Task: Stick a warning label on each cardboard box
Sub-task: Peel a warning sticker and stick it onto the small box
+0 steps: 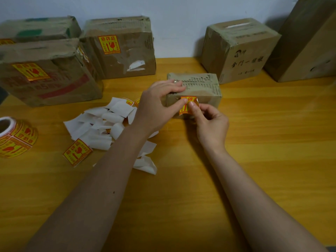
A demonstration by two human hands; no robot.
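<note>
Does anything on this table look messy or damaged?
Yes. White backing papers lie in a loose heap left of the hands, and the labelled box at the back shows torn white patches on its front.

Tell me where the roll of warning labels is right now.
In the head view, the roll of warning labels lies on the wooden table at the far left edge, left of the pile of white backing papers.

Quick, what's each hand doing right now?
Left hand: holds the small box, thumb on the label.
Right hand: pinches the label.
</note>
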